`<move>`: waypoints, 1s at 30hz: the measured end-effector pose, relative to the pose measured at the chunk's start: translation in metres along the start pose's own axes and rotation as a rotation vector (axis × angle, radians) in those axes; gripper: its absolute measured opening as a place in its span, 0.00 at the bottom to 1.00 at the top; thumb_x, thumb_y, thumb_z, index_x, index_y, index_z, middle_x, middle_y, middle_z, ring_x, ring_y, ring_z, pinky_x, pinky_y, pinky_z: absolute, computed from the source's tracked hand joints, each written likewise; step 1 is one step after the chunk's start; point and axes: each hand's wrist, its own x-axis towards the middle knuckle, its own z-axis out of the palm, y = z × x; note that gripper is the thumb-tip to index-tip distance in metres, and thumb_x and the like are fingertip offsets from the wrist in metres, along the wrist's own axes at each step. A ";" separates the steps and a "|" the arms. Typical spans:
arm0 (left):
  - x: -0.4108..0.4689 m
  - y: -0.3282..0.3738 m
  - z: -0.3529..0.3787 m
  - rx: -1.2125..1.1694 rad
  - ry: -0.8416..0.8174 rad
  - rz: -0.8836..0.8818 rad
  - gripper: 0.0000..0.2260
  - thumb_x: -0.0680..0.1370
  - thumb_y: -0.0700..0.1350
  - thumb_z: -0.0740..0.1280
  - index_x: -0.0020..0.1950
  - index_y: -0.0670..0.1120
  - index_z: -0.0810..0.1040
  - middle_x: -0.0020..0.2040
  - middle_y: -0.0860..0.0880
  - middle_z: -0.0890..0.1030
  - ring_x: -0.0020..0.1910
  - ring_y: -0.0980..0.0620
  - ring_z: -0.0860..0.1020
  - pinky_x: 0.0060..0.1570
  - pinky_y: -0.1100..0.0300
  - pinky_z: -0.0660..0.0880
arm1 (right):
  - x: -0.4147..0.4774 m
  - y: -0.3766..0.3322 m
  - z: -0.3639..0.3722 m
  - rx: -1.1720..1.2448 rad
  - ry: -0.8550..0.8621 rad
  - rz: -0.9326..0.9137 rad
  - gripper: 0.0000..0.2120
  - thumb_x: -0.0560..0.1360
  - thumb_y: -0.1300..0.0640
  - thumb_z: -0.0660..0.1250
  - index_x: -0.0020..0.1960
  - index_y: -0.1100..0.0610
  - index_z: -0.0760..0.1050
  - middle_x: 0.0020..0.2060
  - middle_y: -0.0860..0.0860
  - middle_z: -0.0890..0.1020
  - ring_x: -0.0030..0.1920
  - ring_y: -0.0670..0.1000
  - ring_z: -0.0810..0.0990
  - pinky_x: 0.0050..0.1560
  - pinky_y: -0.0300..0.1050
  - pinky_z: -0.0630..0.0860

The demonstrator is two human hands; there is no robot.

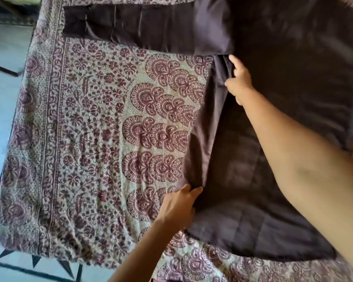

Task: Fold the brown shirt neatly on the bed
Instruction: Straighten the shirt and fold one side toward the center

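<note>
Pinching the raised left edge of the dark brown smooth shirt point(289, 102), lying spread on the right of the maroon floral bedspread point(90, 139), with left hand point(179, 206) near, right hand point(239, 82) far.

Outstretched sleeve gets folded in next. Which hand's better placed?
Probably right: the right hand pinches the edge of the brown shirt just under the sleeve; the left hand grips that edge far off, near the hem.

Both hands pinch the brown shirt point(283, 98) edge; left hand point(177, 206), right hand point(239, 82).
</note>
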 end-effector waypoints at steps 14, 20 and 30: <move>-0.010 -0.021 0.033 -0.045 0.040 0.032 0.18 0.75 0.42 0.61 0.65 0.53 0.71 0.59 0.51 0.78 0.55 0.48 0.78 0.54 0.58 0.71 | -0.064 0.057 0.004 -0.330 -0.060 -0.215 0.09 0.66 0.67 0.67 0.41 0.54 0.74 0.40 0.52 0.75 0.34 0.46 0.71 0.42 0.44 0.70; -0.009 -0.021 0.033 -0.072 0.037 0.054 0.12 0.74 0.45 0.63 0.57 0.52 0.78 0.52 0.50 0.80 0.48 0.46 0.80 0.49 0.58 0.75 | -0.076 0.072 0.002 -0.071 0.022 -0.044 0.18 0.68 0.67 0.68 0.57 0.58 0.78 0.38 0.46 0.77 0.24 0.35 0.70 0.32 0.25 0.65; 0.002 -0.009 0.033 0.123 -0.114 -0.154 0.08 0.77 0.45 0.64 0.54 0.47 0.78 0.51 0.46 0.82 0.49 0.47 0.80 0.52 0.58 0.75 | -0.085 0.069 -0.007 -0.412 -0.141 -0.121 0.30 0.67 0.68 0.70 0.67 0.57 0.68 0.61 0.60 0.67 0.55 0.60 0.75 0.61 0.48 0.71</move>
